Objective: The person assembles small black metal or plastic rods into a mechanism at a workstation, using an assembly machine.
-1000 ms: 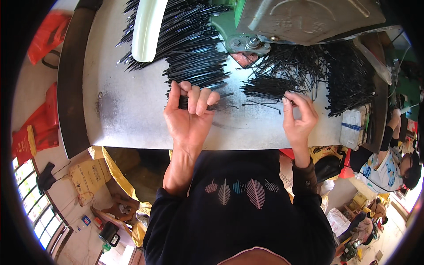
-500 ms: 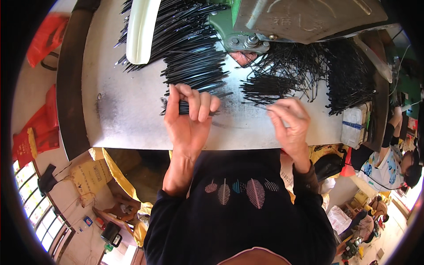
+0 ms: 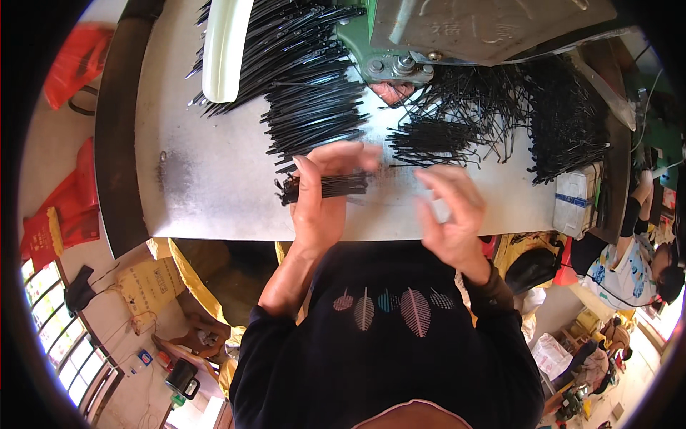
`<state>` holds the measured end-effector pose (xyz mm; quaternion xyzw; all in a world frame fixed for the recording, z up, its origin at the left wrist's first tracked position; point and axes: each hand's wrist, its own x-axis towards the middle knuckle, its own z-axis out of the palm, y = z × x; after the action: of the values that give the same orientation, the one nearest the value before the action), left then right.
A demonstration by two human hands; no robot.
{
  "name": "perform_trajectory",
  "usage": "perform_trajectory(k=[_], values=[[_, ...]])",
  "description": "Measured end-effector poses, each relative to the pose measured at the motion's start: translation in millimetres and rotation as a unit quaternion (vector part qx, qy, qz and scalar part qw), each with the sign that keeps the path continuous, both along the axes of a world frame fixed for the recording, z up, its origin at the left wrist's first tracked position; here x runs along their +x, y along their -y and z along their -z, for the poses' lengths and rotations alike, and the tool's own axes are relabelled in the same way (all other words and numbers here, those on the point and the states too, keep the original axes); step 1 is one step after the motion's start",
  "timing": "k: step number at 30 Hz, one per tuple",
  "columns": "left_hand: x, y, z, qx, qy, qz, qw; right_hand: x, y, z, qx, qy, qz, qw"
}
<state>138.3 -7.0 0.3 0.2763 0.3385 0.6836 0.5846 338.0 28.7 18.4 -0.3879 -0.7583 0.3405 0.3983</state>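
My left hand (image 3: 319,218) holds a small bundle of thin black rods (image 3: 346,186) above the metal tabletop, near its front edge. The thumb stands up by the bundle's left end, while the blurred fingers reach over it to the right. To the right, my right hand (image 3: 457,218) hovers with thumb and fingers apart; nothing shows between them. Just beyond the left hand, a neat stack of black rods (image 3: 314,111) lies on the table. A smaller heap of black rods (image 3: 432,141) lies past the right hand.
A green machine base (image 3: 355,39) with a metal plate (image 3: 486,28) stands at the back. A white channel-shaped piece (image 3: 225,57) rests over more rods. At the right are a tangled black pile (image 3: 568,121) and a small box (image 3: 574,204). Another person (image 3: 620,275) sits farther right.
My left hand has moved slightly right and nearer me, its curled fingers now stretched out around the bundle. My right hand has moved left and opened; the thin rod at its fingertips no longer shows there.
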Motion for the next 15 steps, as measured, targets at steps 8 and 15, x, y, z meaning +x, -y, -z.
perform_trajectory(k=[8,15], values=[[7.6,0.0,-8.0,-0.034,0.155,0.026,0.987,-66.7,4.0,4.9,-0.118,-0.145,-0.087,0.978],[0.1,2.7,-9.6,-0.174,0.151,0.026,0.973,-68.7,-3.4,2.0,-0.094,-0.091,-0.104,0.986]])
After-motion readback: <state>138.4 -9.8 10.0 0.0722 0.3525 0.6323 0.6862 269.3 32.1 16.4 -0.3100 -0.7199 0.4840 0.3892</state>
